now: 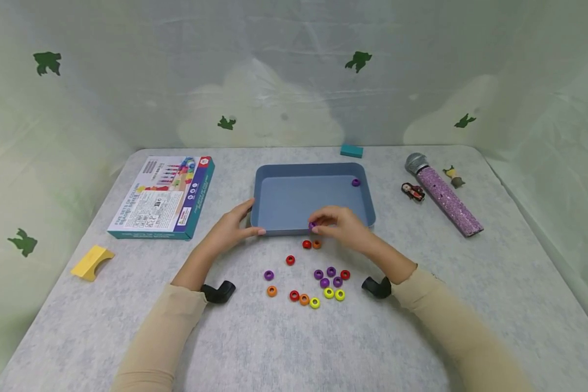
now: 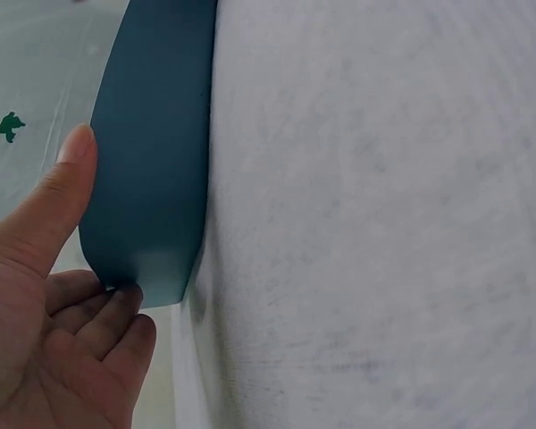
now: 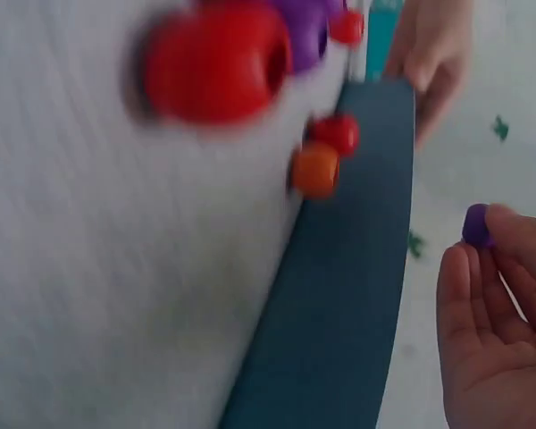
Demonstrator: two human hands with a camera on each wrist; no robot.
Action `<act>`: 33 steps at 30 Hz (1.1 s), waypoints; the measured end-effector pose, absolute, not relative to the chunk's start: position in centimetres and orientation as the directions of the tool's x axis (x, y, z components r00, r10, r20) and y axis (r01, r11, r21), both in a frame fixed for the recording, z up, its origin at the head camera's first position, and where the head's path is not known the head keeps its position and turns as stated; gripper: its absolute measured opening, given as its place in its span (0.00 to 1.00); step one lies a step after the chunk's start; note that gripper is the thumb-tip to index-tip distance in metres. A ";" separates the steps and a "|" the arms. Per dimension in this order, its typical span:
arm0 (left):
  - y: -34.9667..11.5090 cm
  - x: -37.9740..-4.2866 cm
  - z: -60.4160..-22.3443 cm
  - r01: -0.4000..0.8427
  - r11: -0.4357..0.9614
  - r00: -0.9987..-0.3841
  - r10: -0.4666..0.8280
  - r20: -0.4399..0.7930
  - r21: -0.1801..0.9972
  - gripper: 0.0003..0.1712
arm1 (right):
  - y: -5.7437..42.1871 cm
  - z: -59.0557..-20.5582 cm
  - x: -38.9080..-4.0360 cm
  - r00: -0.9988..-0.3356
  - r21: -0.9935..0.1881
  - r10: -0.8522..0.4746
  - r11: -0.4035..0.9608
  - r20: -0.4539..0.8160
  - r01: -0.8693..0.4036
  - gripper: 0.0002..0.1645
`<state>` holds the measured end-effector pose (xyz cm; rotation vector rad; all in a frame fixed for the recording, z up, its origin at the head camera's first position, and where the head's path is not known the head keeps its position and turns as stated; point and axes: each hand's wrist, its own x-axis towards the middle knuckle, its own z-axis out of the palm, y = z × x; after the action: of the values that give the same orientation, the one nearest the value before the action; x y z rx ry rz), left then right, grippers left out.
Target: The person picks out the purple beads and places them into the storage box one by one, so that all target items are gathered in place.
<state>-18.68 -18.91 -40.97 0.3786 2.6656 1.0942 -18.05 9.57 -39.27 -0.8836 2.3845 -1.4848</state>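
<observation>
"Where's the pinched purple pony bead (image 1: 312, 225)?"
"Mid-frame, clamped in the right hand (image 1: 342, 224), at the lower rim of the blue tray (image 1: 299, 198)."
"And the left hand (image 1: 229, 226)?"
"Thumb and fingers apart, touching the tray's lower-left corner."
"Below?"
"Loose pony beads (image 1: 325, 283), lower centre."

Along the sides and back

A printed cardboard box with teal sides (image 1: 161, 198) lies at left, a yellow arched block (image 1: 91, 262) nearer the front. A teal rectangular block (image 1: 351, 151) sits at the back. At right, a glittery purple microphone (image 1: 447, 198) lies between a red-and-black figurine (image 1: 414, 191) and a yellow-and-grey figurine (image 1: 454, 177). Green cutouts (image 1: 48, 62) dot pale sheeting (image 1: 284, 32).
</observation>
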 end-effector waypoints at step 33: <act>-18.9 -18.8 -41.0 0.145 0.693 -0.941 0.317 -0.118 0.706 0.50 | 11.9 -36.9 -18.7 -0.870 -0.854 -0.459 0.367 0.179 -0.370 0.16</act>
<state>-18.75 -18.88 -40.97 0.3700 2.6735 1.0855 -18.67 11.95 -36.91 -0.7671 2.5224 -1.5386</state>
